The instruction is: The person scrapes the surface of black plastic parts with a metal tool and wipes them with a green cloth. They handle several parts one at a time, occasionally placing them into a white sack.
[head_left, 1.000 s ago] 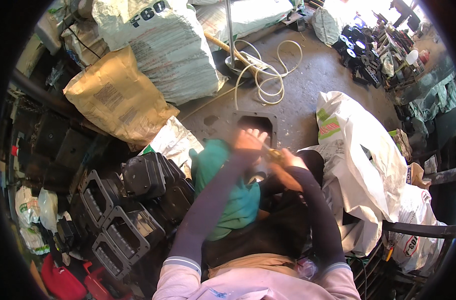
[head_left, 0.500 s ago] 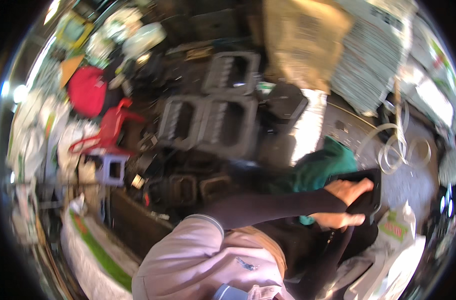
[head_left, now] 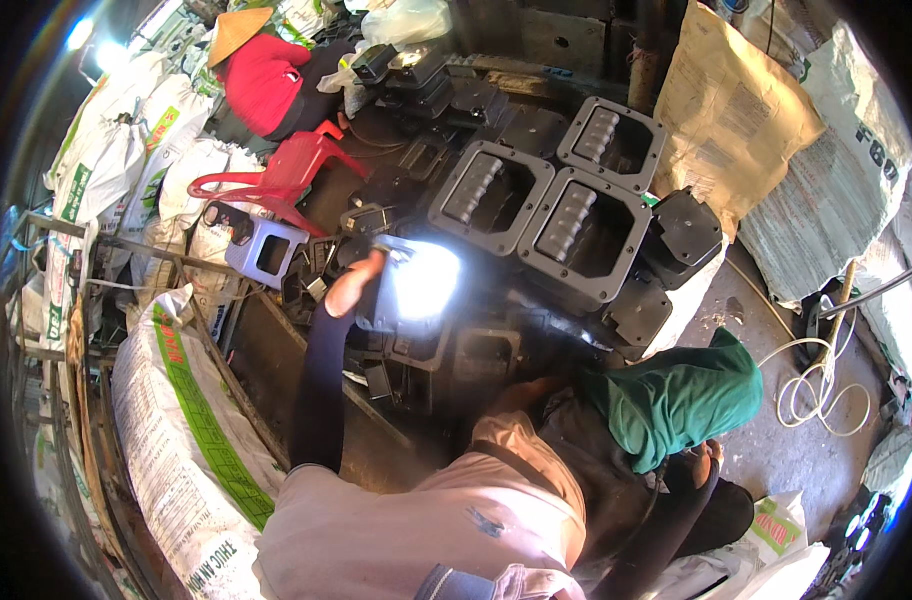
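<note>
My left hand (head_left: 354,287) grips the near-left edge of a dark grey plastic housing (head_left: 384,300); its thumb shows and the other fingers are hidden. Strong glare whitens one face of the housing. It hangs over several dark parts, among them a rectangular frame (head_left: 486,355). At the lower right my right hand (head_left: 706,462) is beside a green cloth (head_left: 681,400) that looks like a head covering. Its fingers are partly hidden, so I cannot make out whether it holds anything.
Beyond, grey frames (head_left: 588,225) with ribbed grips lie together. A red plastic chair (head_left: 281,175) and a lilac stool (head_left: 266,250) stand left, near a person in red (head_left: 261,85) with a conical hat. A white sack (head_left: 191,430) lies near left; a coiled hose (head_left: 816,395) is at right.
Both hands were together at the right on a dark piece. My left hand has swung far left and now holds the grey housing; my right hand stays at the right. The view has shifted.
</note>
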Demonstrator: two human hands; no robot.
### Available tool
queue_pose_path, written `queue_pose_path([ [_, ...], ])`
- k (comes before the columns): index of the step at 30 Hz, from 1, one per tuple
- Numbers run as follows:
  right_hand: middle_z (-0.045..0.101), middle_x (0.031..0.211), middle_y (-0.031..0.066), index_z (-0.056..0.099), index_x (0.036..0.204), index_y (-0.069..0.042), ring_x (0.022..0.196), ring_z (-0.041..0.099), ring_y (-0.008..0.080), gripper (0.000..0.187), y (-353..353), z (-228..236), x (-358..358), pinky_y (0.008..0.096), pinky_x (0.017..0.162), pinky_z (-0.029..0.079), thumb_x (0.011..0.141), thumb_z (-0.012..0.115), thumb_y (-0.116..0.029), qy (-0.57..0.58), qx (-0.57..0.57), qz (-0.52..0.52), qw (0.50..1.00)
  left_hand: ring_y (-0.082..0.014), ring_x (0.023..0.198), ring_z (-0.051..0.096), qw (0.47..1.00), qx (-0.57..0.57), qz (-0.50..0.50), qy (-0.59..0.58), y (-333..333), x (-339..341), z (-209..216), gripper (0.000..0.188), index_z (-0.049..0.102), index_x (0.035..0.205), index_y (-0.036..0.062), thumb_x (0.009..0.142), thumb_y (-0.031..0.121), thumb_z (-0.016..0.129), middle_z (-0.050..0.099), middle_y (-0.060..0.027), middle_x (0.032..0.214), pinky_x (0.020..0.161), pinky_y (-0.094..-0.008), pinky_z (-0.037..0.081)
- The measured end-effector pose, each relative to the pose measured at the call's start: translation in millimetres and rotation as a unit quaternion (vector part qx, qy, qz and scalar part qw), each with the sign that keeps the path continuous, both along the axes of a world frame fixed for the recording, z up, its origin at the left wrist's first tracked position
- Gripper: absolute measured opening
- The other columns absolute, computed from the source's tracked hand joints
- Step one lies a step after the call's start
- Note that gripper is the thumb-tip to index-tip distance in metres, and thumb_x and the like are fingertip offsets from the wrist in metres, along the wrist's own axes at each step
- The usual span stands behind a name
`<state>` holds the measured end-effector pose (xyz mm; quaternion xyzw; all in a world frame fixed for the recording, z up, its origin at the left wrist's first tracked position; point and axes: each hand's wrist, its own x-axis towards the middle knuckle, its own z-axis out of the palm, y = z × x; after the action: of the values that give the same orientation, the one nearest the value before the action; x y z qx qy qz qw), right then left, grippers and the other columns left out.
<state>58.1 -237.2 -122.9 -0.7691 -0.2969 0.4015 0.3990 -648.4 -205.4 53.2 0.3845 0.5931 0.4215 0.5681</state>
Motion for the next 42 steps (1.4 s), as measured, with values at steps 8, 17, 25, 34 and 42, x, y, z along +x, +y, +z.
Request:
queue_pose_path([
  [8, 0.063, 0.089, 0.0098, 0.054, 0.115, -0.005, 0.077, 0.063, 0.023, 0.034, -6.8, 11.3, -8.4, 0.0362, 0.068, 0.055, 0.094, 0.065, -0.03, -0.019, -0.004, -0.01, 1.0, -0.0295, 0.133, 0.048, 0.828, 0.215, 0.014, -0.518, 13.5, -146.8, -229.4, 0.073, 0.042, 0.145, 0.002, 0.099, 0.058, 0.043, 0.049, -0.013, 0.147, 0.112, -0.0441, 0.039],
  [17, 0.064, 0.092, 0.0111, 0.055, 0.116, -0.004, 0.08, 0.064, 0.0247, 0.035, -12.6, 18.1, -9.9, 0.0372, 0.07, 0.054, 0.094, 0.065, -0.03, -0.043, -0.019, -0.009, 0.999, -0.025, 0.12, 0.058, 0.933, 0.191, 0.252, -0.169, 49.3, -193.3, -292.6, 0.067, 0.052, 0.135, -0.0017, 0.104, 0.055, 0.033, 0.06, -0.0111, 0.134, 0.107, -0.0375, 0.044],
  [25, 0.064, 0.094, 0.0123, 0.055, 0.117, -0.004, 0.083, 0.064, 0.0262, 0.036, -15.8, 17.4, -11.1, 0.0381, 0.072, 0.053, 0.094, 0.065, -0.029, -0.048, -0.038, 0.001, 0.998, -0.0235, 0.11, 0.062, 0.862, 0.056, 0.472, -0.176, -4.5, -166.8, -176.5, 0.071, 0.054, 0.134, 0.0008, 0.101, 0.06, 0.033, 0.063, -0.0102, 0.129, 0.098, -0.0398, 0.05],
  [34, 0.065, 0.096, 0.0136, 0.055, 0.118, -0.003, 0.086, 0.064, 0.0279, 0.037, -7.9, 16.0, -13.0, 0.0391, 0.075, 0.053, 0.094, 0.064, -0.029, -0.056, -0.056, 0.019, 0.997, -0.0241, 0.104, 0.063, 0.76, 0.011, 0.649, -0.038, -116.9, -159.9, -142.5, 0.059, 0.056, 0.127, 0.0004, 0.099, 0.049, 0.039, 0.063, -0.0112, 0.122, 0.093, -0.0387, 0.05],
  [42, 0.065, 0.098, 0.0148, 0.055, 0.119, -0.002, 0.089, 0.064, 0.0294, 0.037, 0.0, 19.4, -19.4, 0.0399, 0.077, 0.052, 0.094, 0.064, -0.028, -0.073, -0.064, 0.021, 0.995, -0.0246, 0.098, 0.063, 0.749, -0.026, 0.661, 0.04, -101.6, -177.3, -161.7, 0.049, 0.057, 0.12, -0.0001, 0.096, 0.04, 0.044, 0.064, -0.0122, 0.115, 0.089, -0.0378, 0.05],
])
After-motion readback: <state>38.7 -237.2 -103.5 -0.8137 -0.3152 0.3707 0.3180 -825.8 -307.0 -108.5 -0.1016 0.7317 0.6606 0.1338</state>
